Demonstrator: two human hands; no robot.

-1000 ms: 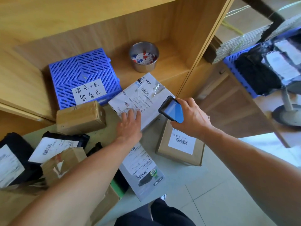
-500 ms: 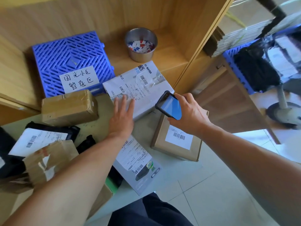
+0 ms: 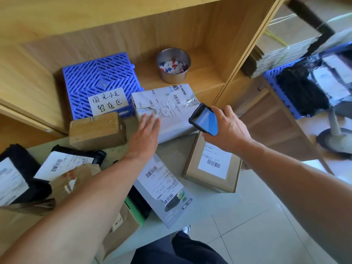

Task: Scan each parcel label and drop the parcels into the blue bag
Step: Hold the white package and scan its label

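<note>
The white parcel (image 3: 172, 113) lies at the far edge of the table (image 3: 175, 155), its label up. The left hand (image 3: 146, 135) rests flat on its near left corner, fingers straight and close together. The right hand (image 3: 227, 129) grips a dark scanner (image 3: 204, 120) just over the parcel's right edge, screen facing up. In front of the parcel sits a brown box (image 3: 212, 165) with a white label; left of it, a taped box (image 3: 97, 130); behind it, a steel bowl (image 3: 173, 67).

A metal bowl (image 3: 173, 65) is set on the shelf (image 3: 205, 80), a plastic grid panel (image 3: 99, 82) to its left. Just nearer, a film-wrapped parcel (image 3: 171, 111) is flanked leftward by a taped carton (image 3: 97, 130); a labelled box (image 3: 211, 164) is set on the worktop (image 3: 171, 155), nearer right.
</note>
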